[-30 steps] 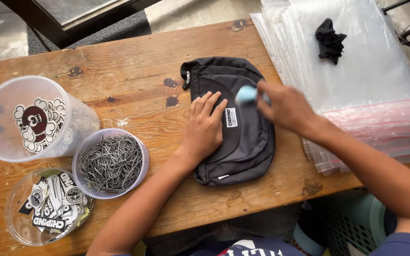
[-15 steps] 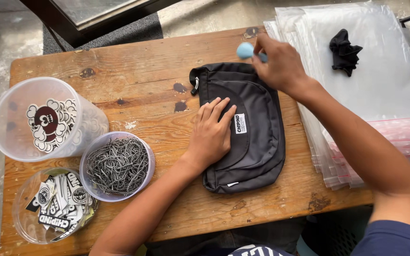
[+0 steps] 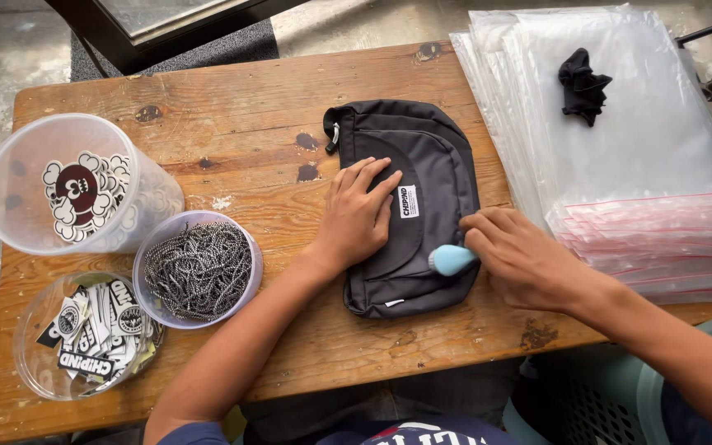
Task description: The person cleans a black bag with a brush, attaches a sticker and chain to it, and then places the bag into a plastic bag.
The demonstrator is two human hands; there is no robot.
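A dark grey waist pouch [image 3: 422, 206] lies flat near the middle of the wooden bench [image 3: 232, 91], its small white label facing up. The left hand [image 3: 358, 216] rests on it open, palm down and fingers spread, pinning the fabric without gripping anything. The right hand [image 3: 521, 255] is closed around a small light-blue tool [image 3: 452, 259] (its working end is hidden, so what kind of tool cannot be told), which touches the pouch's lower right edge. Just right of the pouch sits a stack of clear plastic bags [image 3: 644, 165] with a crumpled black cloth [image 3: 583, 85] on top. To the left stand three clear tubs: one of ball chains [image 3: 198, 268], one of printed stickers [image 3: 84, 338], and a taller tub [image 3: 76, 185] holding round cartoon stickers. As a judgement, the pouch could slide or bunch under the tool if the flat hand eases off, and the right forearm could nudge the slippery bags over the bench edge.
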